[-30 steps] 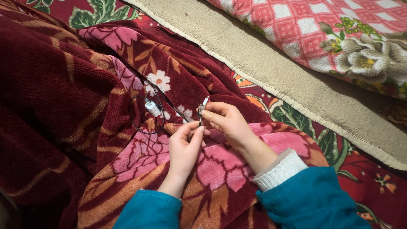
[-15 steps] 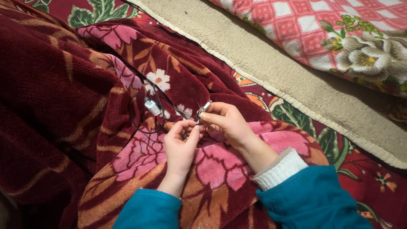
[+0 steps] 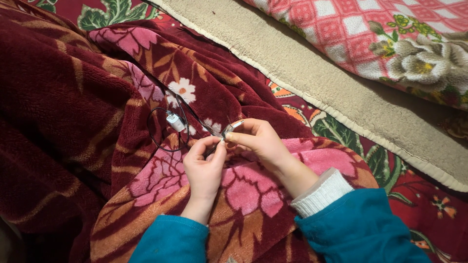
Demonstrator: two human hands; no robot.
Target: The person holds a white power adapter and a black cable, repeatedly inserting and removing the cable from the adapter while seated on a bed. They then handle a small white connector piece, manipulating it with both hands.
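My right hand (image 3: 261,142) pinches a small silver metal connector (image 3: 230,128) at the end of a thin black cable (image 3: 158,142). My left hand (image 3: 204,163) meets it from below, fingertips touching the same end. The cable loops to the left over a dark red floral blanket (image 3: 73,112) and carries a small white plug (image 3: 175,122) lying a little left of my hands. Both sleeves are teal, with a white cuff on the right wrist.
A beige fleece-edged cover (image 3: 312,73) runs diagonally behind my hands. A pink checked quilt (image 3: 390,34) with flowers lies at the top right. A red floral mat (image 3: 429,199) shows at the lower right.
My hands have stayed together on the cable end with only slight finger shifts. The loop and the white plug lie where they were.
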